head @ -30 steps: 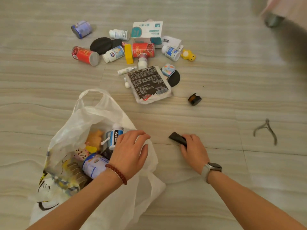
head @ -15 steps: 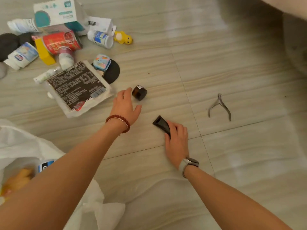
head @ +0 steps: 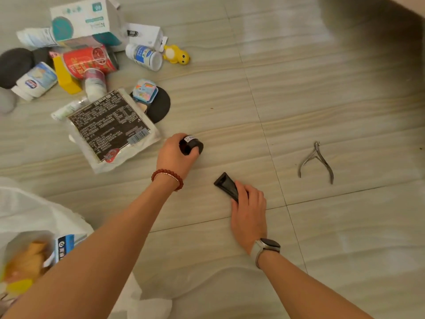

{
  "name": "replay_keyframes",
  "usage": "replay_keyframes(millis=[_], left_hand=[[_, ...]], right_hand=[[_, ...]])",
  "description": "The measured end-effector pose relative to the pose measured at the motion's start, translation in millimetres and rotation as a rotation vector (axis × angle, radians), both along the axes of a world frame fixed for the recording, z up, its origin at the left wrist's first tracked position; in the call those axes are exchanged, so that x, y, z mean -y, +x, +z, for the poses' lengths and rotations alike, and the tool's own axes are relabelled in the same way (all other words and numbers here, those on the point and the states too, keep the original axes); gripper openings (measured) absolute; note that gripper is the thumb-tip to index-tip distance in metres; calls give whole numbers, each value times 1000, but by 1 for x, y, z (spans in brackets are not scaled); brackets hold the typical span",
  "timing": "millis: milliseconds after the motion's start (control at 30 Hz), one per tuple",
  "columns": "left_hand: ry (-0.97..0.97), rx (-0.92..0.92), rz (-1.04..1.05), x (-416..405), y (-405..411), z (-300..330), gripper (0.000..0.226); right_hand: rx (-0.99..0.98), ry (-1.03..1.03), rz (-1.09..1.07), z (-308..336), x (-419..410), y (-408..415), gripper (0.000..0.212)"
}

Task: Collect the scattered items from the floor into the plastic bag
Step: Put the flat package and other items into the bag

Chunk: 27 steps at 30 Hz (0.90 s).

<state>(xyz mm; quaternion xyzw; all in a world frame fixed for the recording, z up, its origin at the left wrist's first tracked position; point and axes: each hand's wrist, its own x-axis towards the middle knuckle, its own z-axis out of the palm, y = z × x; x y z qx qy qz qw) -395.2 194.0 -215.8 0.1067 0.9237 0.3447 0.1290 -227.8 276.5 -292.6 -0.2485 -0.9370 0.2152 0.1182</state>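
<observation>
My left hand [head: 176,155] grips a small dark brown jar [head: 191,145] on the tiled floor, fingers curled round it. My right hand [head: 249,212] holds a flat black tube [head: 226,185] against the floor, its front end sticking out past my fingers. The white plastic bag [head: 34,217] lies open at the lower left with a blue-labelled bottle [head: 65,246] and yellow items inside. Metal nippers [head: 316,161] lie alone on the right.
A pile of scattered items lies at the upper left: a dark-printed flat packet [head: 108,130], a red can [head: 89,61], white bottles [head: 145,56], a yellow duck toy [head: 176,55], a white-and-teal box [head: 85,19], a black disc [head: 159,105].
My left hand left the bag, reached forward to the brown jar and closed round it. The view swung right. My right hand stayed on the black tube.
</observation>
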Motion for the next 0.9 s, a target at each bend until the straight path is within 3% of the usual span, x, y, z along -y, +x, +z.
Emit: replay_keyframes(millis=[200, 367, 467, 567, 700, 800, 900], left_hand=[[-19, -187, -105, 102, 44, 62, 39], [-116, -211, 33, 197, 93, 96, 42], [-196, -184, 74, 249, 122, 94, 38], [-393, -148, 44, 293, 142, 85, 39], [-754, -276, -15, 334, 163, 66, 37], [-813, -308, 76, 351, 168, 61, 37], [-774, -339, 172, 363, 164, 58, 29]], right_hand=[[38, -34, -26, 5, 4, 0, 41], [-14, -241, -5, 30, 33, -6, 44], [-168, -515, 146, 65, 85, -14, 41], [-239, -594, 400, 105, 139, -19, 46], [-168, -487, 679, 135, 201, -21, 43], [-72, -316, 738, 138, 242, -27, 35], [92, -73, 846, 128, 263, -34, 40]])
